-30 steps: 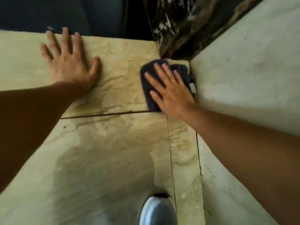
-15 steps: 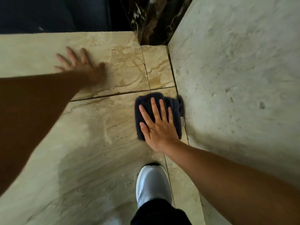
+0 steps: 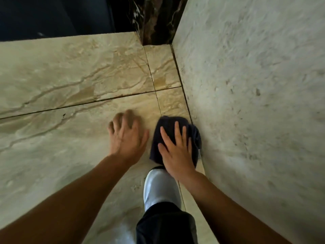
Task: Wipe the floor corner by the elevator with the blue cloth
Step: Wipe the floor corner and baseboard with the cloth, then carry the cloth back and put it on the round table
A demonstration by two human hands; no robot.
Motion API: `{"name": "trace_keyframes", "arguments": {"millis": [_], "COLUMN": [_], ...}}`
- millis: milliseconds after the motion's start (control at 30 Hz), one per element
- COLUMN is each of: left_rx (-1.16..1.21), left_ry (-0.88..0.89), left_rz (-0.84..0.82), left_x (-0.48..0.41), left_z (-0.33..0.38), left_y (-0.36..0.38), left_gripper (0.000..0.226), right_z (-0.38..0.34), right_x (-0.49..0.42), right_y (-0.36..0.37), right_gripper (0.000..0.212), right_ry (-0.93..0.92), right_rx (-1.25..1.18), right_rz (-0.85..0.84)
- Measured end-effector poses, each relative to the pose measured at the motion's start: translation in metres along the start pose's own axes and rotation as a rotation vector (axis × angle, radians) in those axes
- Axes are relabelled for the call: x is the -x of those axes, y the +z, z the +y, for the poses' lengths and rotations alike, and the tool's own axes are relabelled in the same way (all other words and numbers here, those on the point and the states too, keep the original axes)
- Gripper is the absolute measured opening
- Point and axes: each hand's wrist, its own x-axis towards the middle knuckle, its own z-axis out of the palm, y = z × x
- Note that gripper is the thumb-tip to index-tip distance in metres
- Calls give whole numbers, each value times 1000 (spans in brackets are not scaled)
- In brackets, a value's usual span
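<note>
The dark blue cloth (image 3: 166, 127) lies bunched on the beige marble floor (image 3: 70, 81), right against the foot of the pale stone wall (image 3: 255, 103). My right hand (image 3: 175, 148) presses flat on the cloth with fingers spread, covering its near half. My left hand (image 3: 126, 136) rests on the floor just left of the cloth, fingers apart and slightly blurred, holding nothing. The floor corner (image 3: 161, 50) by the dark veined elevator frame (image 3: 156, 20) is farther ahead, bare.
My white shoe (image 3: 161, 187) and dark trouser leg (image 3: 167, 224) stand directly behind the cloth. The dark elevator opening (image 3: 52, 14) runs along the top left. Tile joints cross the floor in front of my hands.
My right hand has dragged the cloth back from the corner along the wall toward my shoe. My left hand has come off the far tile and landed beside the cloth.
</note>
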Motion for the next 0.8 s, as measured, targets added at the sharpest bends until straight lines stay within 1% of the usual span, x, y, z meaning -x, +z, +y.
{"name": "trace_keyframes", "arguments": {"millis": [33, 67, 100, 133, 167, 200, 267, 300, 333, 367, 400, 467, 500, 533, 567, 600, 633, 700, 733, 767, 800], "left_rx": [11, 34, 64, 104, 162, 229, 346, 420, 523, 648, 818, 1187, 1297, 1372, 1434, 1483, 1484, 1404, 1373, 1351, 1361], "left_ry": [40, 59, 44, 4, -46, -88, -126, -148, -200, -295, -428, -740, -836, -882, -899, -902, -883, -796, -765, -762, -777], "left_rz": [1, -17, -46, -71, -97, -117, -151, -166, -178, -193, -213, -297, -331, -344, -337, -310, -289, -326, -352, -364, -353], "left_x": [8, 14, 18, 20, 19, 16, 11, 8, 6, 3, -1, 0, 3, 6, 9, 18, 26, 50, 62, 82, 102], "left_z": [9, 18, 28, 37, 44, 50, 58, 59, 59, 60, 61, 64, 63, 60, 57, 52, 46, 32, 26, 23, 22], "left_y": [1, 3, 6, 10, 11, 13, 15, 14, 14, 15, 12, 2, -6, -16, -29, -42, -55, -84, -97, -111, -124], "left_gripper": [60, 56, 52, 48, 43, 38, 27, 22, 18, 16, 15, 11, 11, 14, 19, 22, 23, 21, 18, 15, 12], "right_z": [-6, -10, -12, -14, -15, -13, -11, -10, -8, -6, -6, -13, -21, -29, -40, -47, -53, -65, -69, -79, -87], "right_x": [-2, 1, 8, 20, 34, 47, 59, 58, 54, 46, 34, 11, 4, 1, 1, 7, 15, 41, 50, 71, 93], "right_y": [-11, -21, -30, -35, -36, -33, -23, -17, -14, -14, -17, -25, -27, -31, -37, -41, -49, -72, -84, -98, -111], "right_gripper": [49, 46, 45, 49, 54, 60, 69, 70, 68, 65, 61, 52, 41, 22, 11, 22, 26, 19, 13, 10, 17], "right_ry": [37, 86, 127, 183, 254, 337, 519, 582, 619, 646, 691, 812, 844, 833, 764, 701, 669, 631, 615, 618, 634], "right_rx": [-205, -403, -508, -523, -507, -520, -650, -720, -771, -795, -813, -826, -821, -832, -852, -870, -912, -1096, -1219, -1320, -1402], "right_rz": [14, 82, 192, 308, 385, 406, 308, 273, 271, 308, 367, 439, 426, 364, 264, 173, 111, 39, 38, 20, 5]}}
